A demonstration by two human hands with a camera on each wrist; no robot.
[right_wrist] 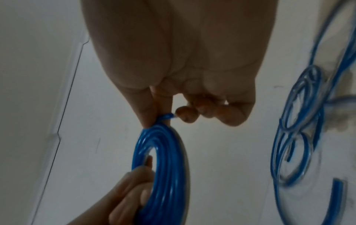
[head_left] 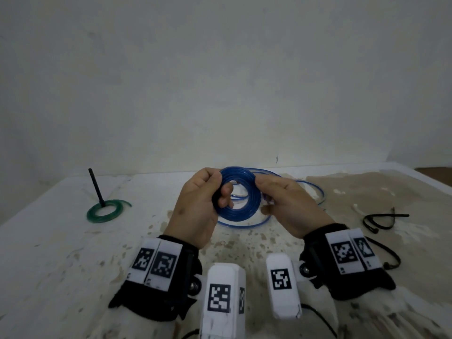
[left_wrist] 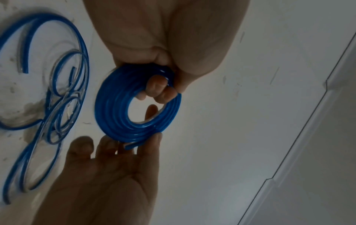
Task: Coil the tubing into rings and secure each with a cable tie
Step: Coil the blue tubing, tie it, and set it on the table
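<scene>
A blue tubing coil of several turns is held upright above the table between both hands. My left hand grips its left side, fingers curled through the ring. My right hand pinches the coil's right edge and the tube's free end between thumb and forefinger. Loose blue tubing lies uncoiled on the table behind and below the coil, also in the left wrist view and right wrist view. Black cable ties lie at the right.
A green tubing ring lies at the far left around a black upright peg. The table is white, stained brown at the right. A pale wall stands right behind it.
</scene>
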